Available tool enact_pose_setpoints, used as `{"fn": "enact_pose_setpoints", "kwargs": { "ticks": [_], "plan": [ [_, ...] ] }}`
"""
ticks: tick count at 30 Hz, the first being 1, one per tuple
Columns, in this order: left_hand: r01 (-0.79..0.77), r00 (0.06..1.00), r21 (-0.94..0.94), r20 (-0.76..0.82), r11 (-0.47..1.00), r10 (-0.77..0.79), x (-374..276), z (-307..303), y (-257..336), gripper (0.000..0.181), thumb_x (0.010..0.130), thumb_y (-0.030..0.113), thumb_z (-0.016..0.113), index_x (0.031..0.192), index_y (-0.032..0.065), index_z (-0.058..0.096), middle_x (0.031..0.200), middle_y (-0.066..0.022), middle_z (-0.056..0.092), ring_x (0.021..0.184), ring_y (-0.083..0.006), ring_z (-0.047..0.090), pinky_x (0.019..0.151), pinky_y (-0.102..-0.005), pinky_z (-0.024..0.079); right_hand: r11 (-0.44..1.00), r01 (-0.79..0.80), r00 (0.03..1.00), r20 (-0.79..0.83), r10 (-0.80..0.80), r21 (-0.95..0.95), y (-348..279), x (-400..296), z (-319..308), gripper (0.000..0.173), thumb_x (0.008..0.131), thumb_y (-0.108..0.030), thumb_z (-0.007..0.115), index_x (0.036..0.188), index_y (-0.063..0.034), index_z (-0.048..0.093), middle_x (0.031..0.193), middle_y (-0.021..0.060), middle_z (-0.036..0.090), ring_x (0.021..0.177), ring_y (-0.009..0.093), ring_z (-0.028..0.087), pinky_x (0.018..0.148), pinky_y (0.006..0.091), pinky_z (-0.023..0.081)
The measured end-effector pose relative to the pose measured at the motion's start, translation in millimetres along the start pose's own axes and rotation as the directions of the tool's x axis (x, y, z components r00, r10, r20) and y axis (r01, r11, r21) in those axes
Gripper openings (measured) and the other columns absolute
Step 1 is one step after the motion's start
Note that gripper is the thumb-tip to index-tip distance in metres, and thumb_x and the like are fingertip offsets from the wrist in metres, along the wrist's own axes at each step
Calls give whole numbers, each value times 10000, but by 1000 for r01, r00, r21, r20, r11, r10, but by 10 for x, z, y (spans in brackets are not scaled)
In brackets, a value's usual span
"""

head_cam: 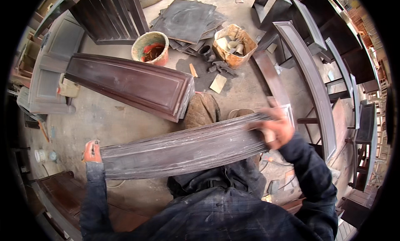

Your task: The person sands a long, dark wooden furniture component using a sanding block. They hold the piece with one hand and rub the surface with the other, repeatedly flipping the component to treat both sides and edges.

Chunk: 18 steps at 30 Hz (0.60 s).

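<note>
Across my lap lies a long dark wooden panel with moulded edges, streaked with pale dust. My left hand grips its left end, the fingers curled around the edge. Over the panel's right end is my right hand, blurred by motion. Its fingers are bent near the surface; whether something sits beneath them cannot be made out. Just beyond my knees, a reddish-brown panelled wooden piece with a raised frame rests at an angle.
Ahead stand a paint-stained bucket with reddish contents and a stained square container holding pale scraps. Stacked dark boards lie behind them. A sandpaper-like sheet is on the floor. Long panels and furniture frames line the right; a slatted piece stands left.
</note>
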<state>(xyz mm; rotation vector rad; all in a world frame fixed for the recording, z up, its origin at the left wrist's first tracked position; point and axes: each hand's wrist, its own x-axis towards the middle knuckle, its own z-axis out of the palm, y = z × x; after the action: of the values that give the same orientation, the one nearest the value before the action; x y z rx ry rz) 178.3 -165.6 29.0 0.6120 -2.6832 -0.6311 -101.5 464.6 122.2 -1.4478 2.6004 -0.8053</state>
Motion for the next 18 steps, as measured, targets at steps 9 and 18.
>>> {"fn": "enact_pose_setpoints", "kwargs": {
  "ticks": [9, 18],
  "plan": [
    [81, 993, -91, 99, 993, -72, 46, 19, 58, 185, 998, 136, 568, 980, -15, 673, 960, -124, 649, 904, -246, 633, 835, -347, 487, 998, -62, 997, 42, 63, -29, 193, -139, -234, 424, 805, -171, 540, 1178, -140, 740, 1125, 75, 734, 1304, 360, 554, 1203, 605, 284],
    [35, 999, -18, 34, 999, -34, 105, 39, 266, 139, 956, 96, 621, 882, -19, 644, 834, -140, 602, 797, -267, 588, 760, -362, 466, 962, 247, 964, 73, -256, 117, -445, 652, 544, 589, 707, -70, 696, 1283, -188, 666, 1205, 101, 706, 1408, 343, 461, 1245, 566, 250]
  ]
}}
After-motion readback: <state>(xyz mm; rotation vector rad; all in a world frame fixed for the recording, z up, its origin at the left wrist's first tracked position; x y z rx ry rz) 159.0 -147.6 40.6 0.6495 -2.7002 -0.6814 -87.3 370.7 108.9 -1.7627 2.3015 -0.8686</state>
